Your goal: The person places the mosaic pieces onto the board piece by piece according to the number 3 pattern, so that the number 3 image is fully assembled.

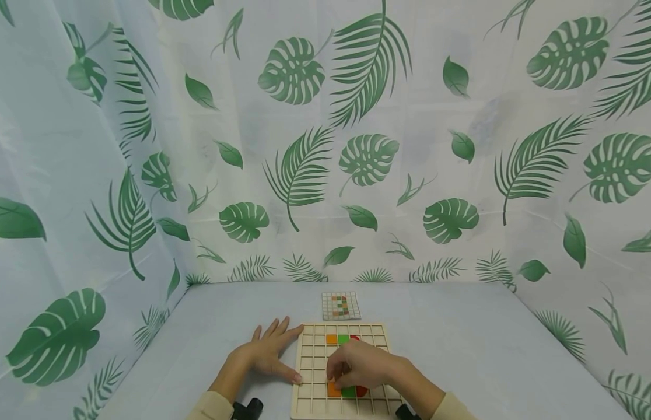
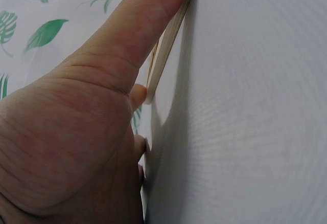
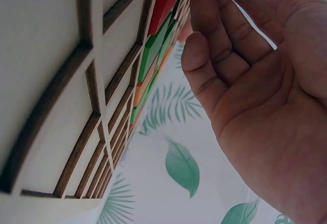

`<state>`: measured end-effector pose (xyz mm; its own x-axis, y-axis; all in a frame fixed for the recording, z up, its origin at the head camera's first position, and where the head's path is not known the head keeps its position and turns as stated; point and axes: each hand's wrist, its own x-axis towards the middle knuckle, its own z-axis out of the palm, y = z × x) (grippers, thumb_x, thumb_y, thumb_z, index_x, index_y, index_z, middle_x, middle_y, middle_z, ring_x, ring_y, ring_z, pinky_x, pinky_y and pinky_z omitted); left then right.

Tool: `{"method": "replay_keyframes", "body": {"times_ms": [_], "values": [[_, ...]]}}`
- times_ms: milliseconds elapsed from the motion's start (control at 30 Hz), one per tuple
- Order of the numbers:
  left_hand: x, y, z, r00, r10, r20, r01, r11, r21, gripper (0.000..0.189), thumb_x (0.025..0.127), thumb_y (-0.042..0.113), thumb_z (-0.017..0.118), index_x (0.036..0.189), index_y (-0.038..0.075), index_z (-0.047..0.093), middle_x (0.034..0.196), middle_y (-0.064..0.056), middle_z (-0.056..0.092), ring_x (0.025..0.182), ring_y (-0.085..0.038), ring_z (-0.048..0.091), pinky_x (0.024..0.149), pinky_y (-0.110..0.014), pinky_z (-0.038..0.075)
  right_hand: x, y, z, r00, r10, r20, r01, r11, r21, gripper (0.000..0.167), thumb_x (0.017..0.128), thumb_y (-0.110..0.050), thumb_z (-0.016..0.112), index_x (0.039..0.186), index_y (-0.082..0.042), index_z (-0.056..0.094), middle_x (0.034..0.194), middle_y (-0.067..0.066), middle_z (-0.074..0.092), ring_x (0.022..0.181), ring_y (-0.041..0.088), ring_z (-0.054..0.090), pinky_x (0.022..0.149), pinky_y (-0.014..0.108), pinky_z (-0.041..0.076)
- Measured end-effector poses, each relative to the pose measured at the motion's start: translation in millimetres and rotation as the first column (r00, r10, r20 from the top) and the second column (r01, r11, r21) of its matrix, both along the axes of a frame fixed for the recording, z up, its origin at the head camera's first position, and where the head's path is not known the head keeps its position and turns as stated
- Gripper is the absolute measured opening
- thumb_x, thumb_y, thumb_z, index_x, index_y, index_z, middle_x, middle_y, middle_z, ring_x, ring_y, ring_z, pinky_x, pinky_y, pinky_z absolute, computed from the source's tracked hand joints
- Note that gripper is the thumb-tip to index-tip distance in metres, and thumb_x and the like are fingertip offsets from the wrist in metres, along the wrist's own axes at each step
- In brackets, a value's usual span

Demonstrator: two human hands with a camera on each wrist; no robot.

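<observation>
A wooden grid board [image 1: 311, 373] lies on the table in front of me. My left hand [image 1: 268, 353] is spread beside it, the thumb on its left edge and a fingertip at the far left corner. Over the board is my right hand [image 1: 364, 364], fingers curled, with thumb and index finger pinching at an orange tile [image 1: 333, 392] in the near row. Right of that tile sit a green tile [image 1: 348, 393] and a red tile [image 1: 361, 391] with a rounded side. The far row shows another orange tile [image 1: 332, 339], a green one [image 1: 343, 338] and a partly covered red one [image 1: 354, 337]. My right hand hides the rows between.
Beyond the board lies a small pattern card [image 1: 341, 306] with a grid of coloured squares. A pale cloth [image 1: 436, 326] covers the table. Leaf-printed curtains [image 1: 315, 245] rise behind and at both sides. Dark wrist camera mounts [image 1: 248, 409] show under the forearms.
</observation>
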<state>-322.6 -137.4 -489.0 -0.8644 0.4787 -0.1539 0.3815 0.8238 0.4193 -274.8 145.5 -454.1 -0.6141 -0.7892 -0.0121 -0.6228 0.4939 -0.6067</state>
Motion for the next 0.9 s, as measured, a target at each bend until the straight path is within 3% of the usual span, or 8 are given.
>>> {"method": "replay_keyframes", "body": {"times_ms": [267, 900], "values": [[-0.7, 0.2, 0.8, 1.0, 0.0, 0.004, 0.0, 1.0, 0.004, 0.119, 0.067, 0.074, 0.085, 0.164, 0.032, 0.032, 0.175, -0.016, 0.015, 0.162, -0.043, 0.008, 0.123, -0.077, 0.001, -0.3, -1.0, 0.2, 1.0, -0.018, 0.007, 0.018, 1.0, 0.024, 0.009, 0.087, -0.014, 0.085, 0.093, -0.019, 0.08, 0.081, -0.017, 0.071, 0.07, -0.005, 0.059, 0.064, 0.016, 0.055], [-1.6, 0.7, 0.0, 1.0, -0.002, -0.006, 0.002, 1.0, -0.001, 0.119, 0.067, 0.074, 0.085, 0.164, 0.031, 0.031, 0.175, -0.016, 0.015, 0.162, -0.043, 0.009, 0.122, -0.077, 0.002, -1.9, 0.3, -3.4, 0.999, -0.034, 0.025, 0.033, 0.999, 0.04, 0.008, 0.085, -0.015, 0.086, 0.09, -0.019, 0.081, 0.085, -0.017, 0.072, 0.068, -0.005, 0.06, 0.062, 0.017, 0.055]]}}
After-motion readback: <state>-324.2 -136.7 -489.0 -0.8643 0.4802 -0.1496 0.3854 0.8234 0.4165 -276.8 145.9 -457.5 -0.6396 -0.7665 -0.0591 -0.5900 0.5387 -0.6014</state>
